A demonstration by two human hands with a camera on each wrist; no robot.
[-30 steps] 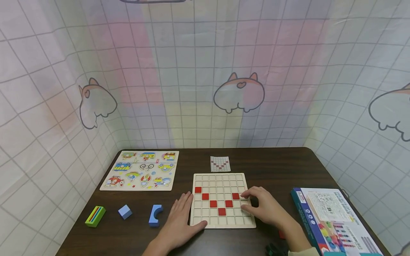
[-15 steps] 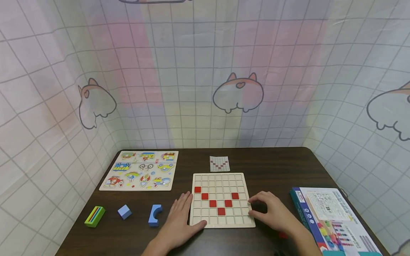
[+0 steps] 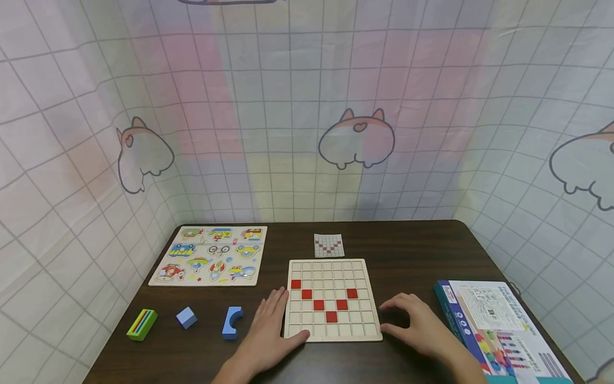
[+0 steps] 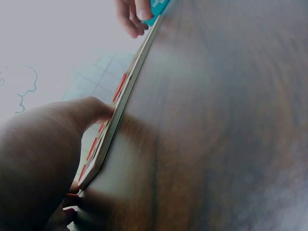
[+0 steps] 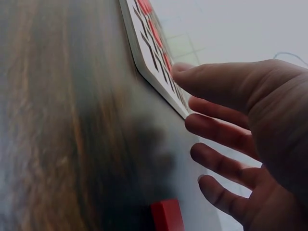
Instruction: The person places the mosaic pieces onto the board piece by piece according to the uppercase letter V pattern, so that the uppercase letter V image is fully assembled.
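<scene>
A wooden grid board (image 3: 331, 330) lies in the middle of the dark table, with several red tiles (image 3: 318, 305) set in a V shape. My left hand (image 3: 273, 325) lies flat beside the board's left edge, its thumb on the near left corner (image 4: 126, 96). My right hand (image 3: 408, 320) hovers just right of the board with loosely spread fingers (image 5: 216, 132) and holds nothing. A loose red tile (image 5: 166, 216) lies on the table under that hand. Beyond the board sits a small pattern card (image 3: 329, 245) showing the same V.
A vehicle peg puzzle (image 3: 211, 256) lies at the back left. A green block (image 3: 142, 324), a blue cube (image 3: 186, 317) and a blue arch block (image 3: 232, 322) sit near the front left. A printed game box (image 3: 499, 330) fills the right front corner. Curtain walls surround the table.
My right hand has drawn back off the board's right side, moving right and toward me. The left hand and the tiles have not moved.
</scene>
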